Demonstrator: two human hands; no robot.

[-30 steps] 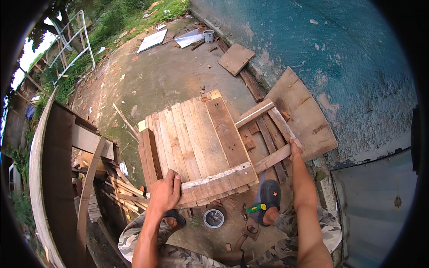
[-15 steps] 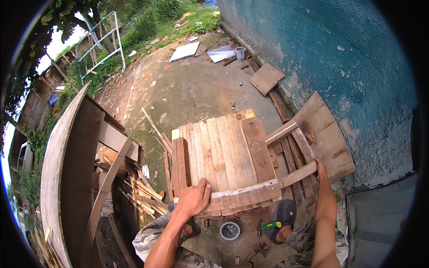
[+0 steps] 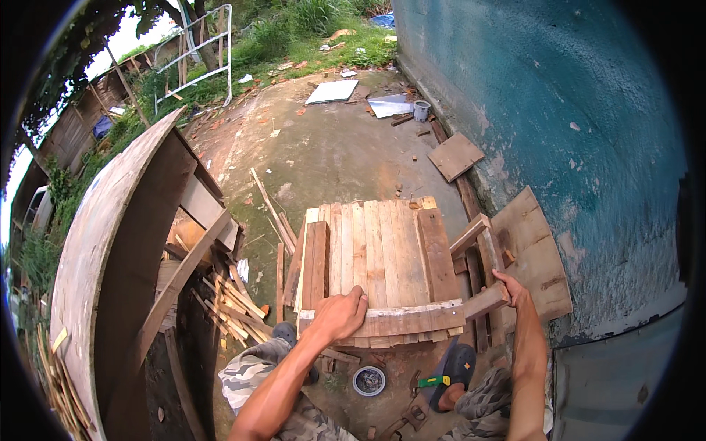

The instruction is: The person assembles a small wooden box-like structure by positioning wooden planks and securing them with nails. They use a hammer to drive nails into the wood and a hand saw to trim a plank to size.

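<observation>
A panel of pale wooden slats lies in front of me, with a dark batten on its left and a wider board on its right. Across its near edge runs a curved-looking wooden rail. My left hand is closed over this rail, left of its middle. To the right, my right hand grips the near corner of a wooden frame made of short battens. The frame adjoins the panel's right end; whether they are joined, I cannot tell.
A hammer with a green and yellow handle lies by my right foot, beside a round tub. Large wooden boards stand at left near loose sticks. A plywood sheet leans against the blue wall.
My right hand has drawn the wooden frame left and slightly nearer, shortening its reach beyond the panel. My left hand keeps its hold on the rail. The whole view has shifted a little.
</observation>
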